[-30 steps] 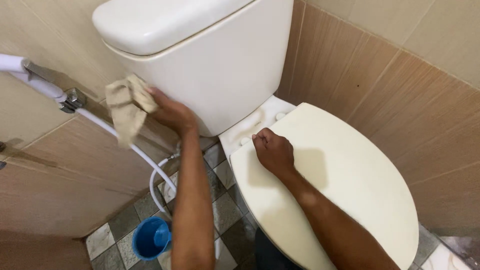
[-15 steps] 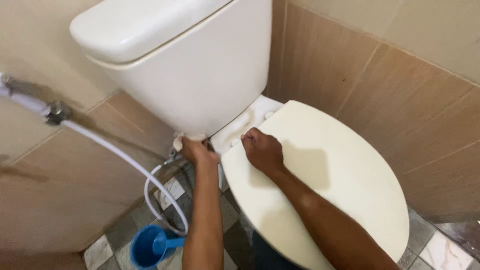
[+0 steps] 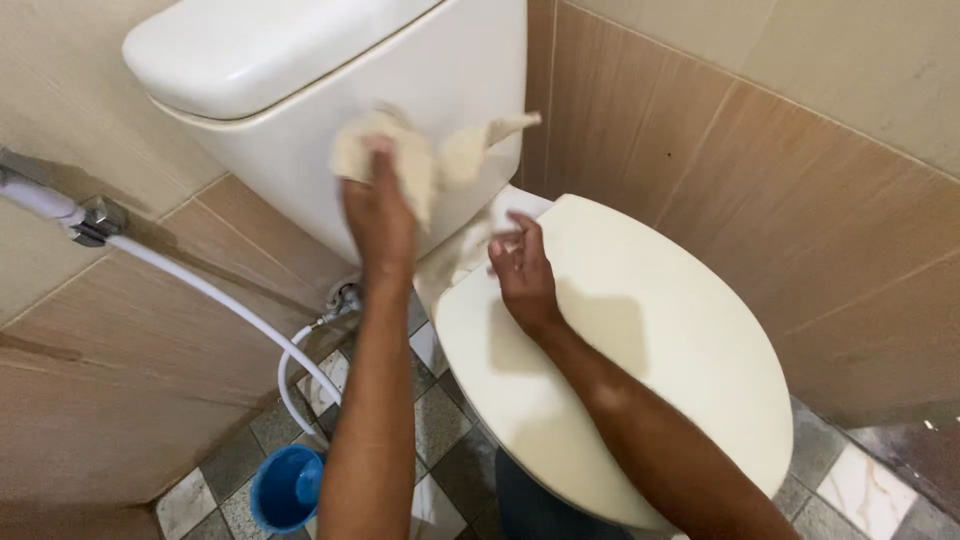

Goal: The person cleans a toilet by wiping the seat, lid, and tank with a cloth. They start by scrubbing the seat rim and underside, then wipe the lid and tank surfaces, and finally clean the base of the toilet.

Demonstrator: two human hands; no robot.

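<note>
Both hands work at the back of a toilet, seen from above. Left hand [image 3: 380, 215] is raised against the front of the white cistern [image 3: 300, 130], its fingers closed on a crumpled cream cloth [image 3: 430, 160]; the cloth is blurred, bunched above the knuckles, with one loose corner flaring toward the right edge of the cistern and another fold hanging down toward the bowl's rear ledge. Right hand [image 3: 520, 270] sits at the back end of the closed cream toilet lid [image 3: 640, 350], palm down, fingers loosely spread and curled; the fingertips are close to the hanging part of the cloth, but whether they pinch it cannot be told through the blur. Tan tiles [image 3: 760, 200] cover the walls on either side. A white spray hose [image 3: 230, 310] runs from a chrome wall fitting [image 3: 95, 218] at the left down in a loop to a valve beneath the cistern. Below it, a small blue cup [image 3: 287, 487] stands on the grey-and-white checked floor [image 3: 440, 420].
</note>
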